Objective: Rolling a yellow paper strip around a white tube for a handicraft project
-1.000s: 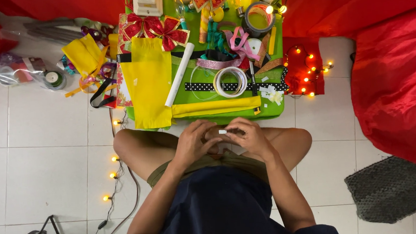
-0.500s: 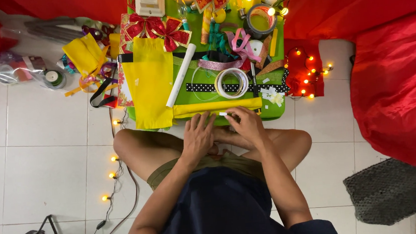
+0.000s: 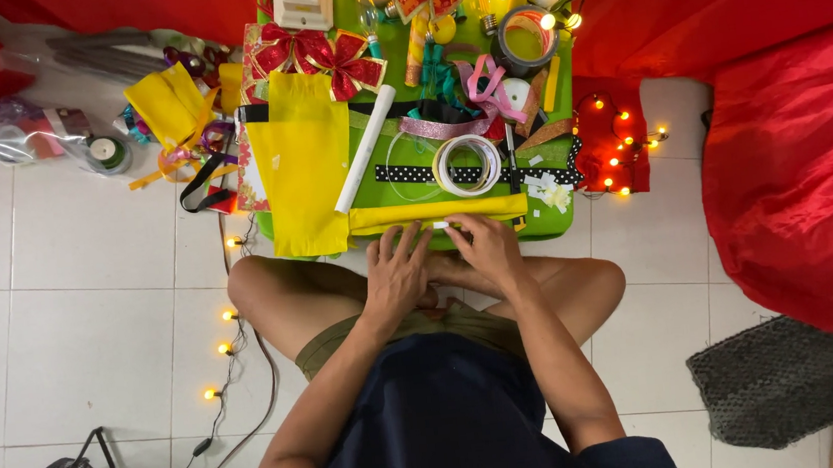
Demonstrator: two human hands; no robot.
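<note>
Both hands sat at the green table's (image 3: 546,225) near edge: left hand (image 3: 397,271) flat with fingers spread, touching the folded yellow strip (image 3: 435,212); right hand (image 3: 486,250) curled, pinching something small and white, too tiny to identify.

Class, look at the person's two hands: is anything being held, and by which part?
The right hand pinches a small white piece at its end, by the folded yellow strip. The left hand rests its fingertips at that strip's near edge, gripping nothing visible.

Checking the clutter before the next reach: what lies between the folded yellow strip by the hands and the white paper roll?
In the head view, the black dotted ribbon and a ring of white tape lie between the yellow strip and the white roll.
</note>
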